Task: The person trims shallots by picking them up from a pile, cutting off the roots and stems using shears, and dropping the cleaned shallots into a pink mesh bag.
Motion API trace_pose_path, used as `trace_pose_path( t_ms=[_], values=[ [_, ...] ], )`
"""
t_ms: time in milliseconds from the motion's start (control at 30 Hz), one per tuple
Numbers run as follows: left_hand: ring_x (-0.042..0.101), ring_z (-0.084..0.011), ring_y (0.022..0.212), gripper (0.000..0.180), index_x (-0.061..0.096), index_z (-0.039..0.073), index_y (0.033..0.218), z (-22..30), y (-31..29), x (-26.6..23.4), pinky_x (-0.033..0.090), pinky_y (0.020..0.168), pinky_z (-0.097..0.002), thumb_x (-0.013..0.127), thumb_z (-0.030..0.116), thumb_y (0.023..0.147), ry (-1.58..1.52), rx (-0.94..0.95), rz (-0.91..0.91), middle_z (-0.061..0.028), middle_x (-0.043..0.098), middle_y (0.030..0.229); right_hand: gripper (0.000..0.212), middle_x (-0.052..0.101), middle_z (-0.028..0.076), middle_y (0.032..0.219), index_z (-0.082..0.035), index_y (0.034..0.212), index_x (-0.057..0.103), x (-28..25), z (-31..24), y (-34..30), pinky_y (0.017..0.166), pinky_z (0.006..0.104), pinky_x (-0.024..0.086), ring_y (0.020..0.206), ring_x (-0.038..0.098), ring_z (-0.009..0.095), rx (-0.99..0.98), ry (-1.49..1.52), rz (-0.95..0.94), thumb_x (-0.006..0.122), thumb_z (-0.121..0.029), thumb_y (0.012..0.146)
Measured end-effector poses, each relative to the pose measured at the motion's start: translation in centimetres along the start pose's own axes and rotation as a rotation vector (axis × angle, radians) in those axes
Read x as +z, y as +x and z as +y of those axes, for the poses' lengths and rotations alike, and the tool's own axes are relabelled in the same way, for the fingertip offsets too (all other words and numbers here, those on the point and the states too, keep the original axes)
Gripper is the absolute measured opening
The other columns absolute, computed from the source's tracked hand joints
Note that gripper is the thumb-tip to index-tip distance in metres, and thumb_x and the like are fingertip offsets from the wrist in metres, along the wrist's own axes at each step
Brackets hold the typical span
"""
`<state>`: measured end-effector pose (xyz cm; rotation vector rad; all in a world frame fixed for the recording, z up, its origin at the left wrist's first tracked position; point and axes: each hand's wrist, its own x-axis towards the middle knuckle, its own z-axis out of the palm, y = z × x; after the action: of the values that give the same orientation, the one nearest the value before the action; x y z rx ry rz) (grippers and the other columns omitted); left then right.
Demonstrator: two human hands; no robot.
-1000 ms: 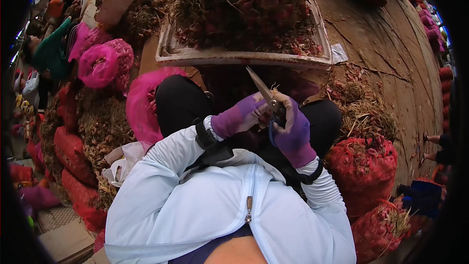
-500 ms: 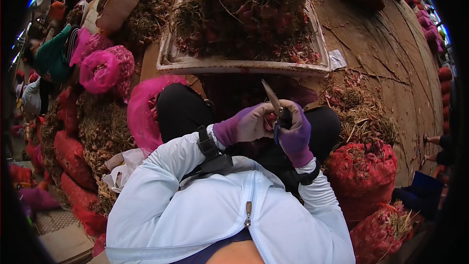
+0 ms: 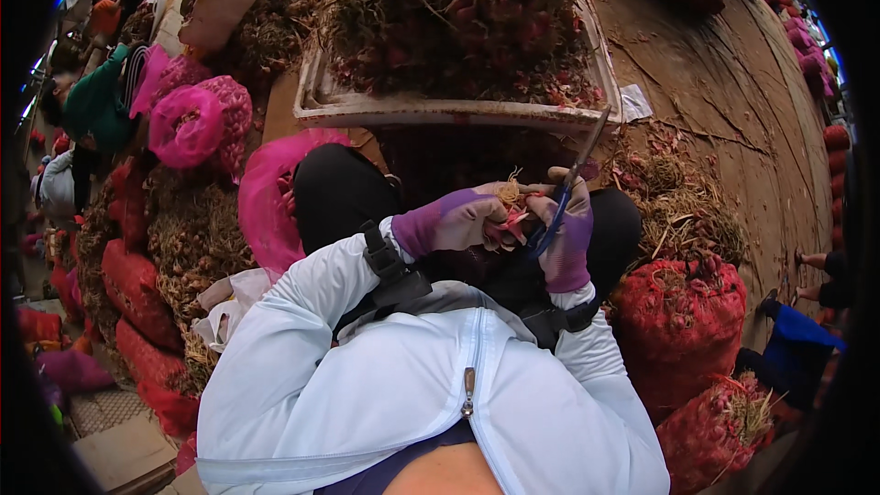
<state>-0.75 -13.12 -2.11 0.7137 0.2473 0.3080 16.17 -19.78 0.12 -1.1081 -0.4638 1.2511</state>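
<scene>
In the purple-and-grey glove, my left hand [image 3: 461,220] is closed on a small bunch of shallots [image 3: 504,235] with pale, stringy roots on top. My right hand [image 3: 568,236], gloved alike, grips scissors [image 3: 587,148] with blue handles. Their blades point up and away to the right, clear of the bunch, and the right fingertips come close to the roots. Both hands are above my lap. Beyond them is a white foam tray [image 3: 440,114] carrying a heap of shallots [image 3: 449,23] with dry, tangled stems.
A pink mesh bag [image 3: 270,206] lies by my left knee. Red sacks of shallots [image 3: 678,325] stand at my right, below a pile of dry stems [image 3: 687,206]. More red sacks [image 3: 142,284] line the left. Another person [image 3: 96,105] is at far left.
The scissors have swung from pointing up-left to up-right, and my right hand has turned with them. The bunch with its roots now shows between my hands.
</scene>
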Motion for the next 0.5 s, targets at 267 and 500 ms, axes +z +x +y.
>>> trace_pose_path(
  t_ms=[267, 500],
  values=[
    [0.056, -0.0126, 0.109, 0.078, 0.018, 0.002, 0.148, 1.3, 0.1, -0.2, 0.046, 0.094, -0.0271, 0.065, 0.022, 0.089, 0.312, -0.076, 0.254, -0.0100, 0.053, 0.126, 0.042, 0.062, 0.009, 0.098, -0.003, 0.116, 0.047, -0.5, -0.3, -0.4, 0.076, 0.0226, 0.051, 0.088, 0.061, 0.013, -0.031, -0.278, -0.106, 0.070, -0.002, 0.081],
    [0.040, -0.0195, 0.133, 0.080, 0.026, 0.000, 0.146, 0.8, 0.3, -0.3, 0.031, 0.109, -0.0291, 0.071, 0.013, 0.082, 1.105, 0.267, 0.370, -0.0144, 0.038, 0.145, 0.040, 0.060, 0.007, 0.102, -0.003, 0.116, 0.049, -0.5, 1.2, -0.7, 0.075, 0.0217, 0.051, 0.088, 0.060, 0.010, 0.009, -0.264, -0.048, 0.070, -0.005, 0.083]
  ],
)
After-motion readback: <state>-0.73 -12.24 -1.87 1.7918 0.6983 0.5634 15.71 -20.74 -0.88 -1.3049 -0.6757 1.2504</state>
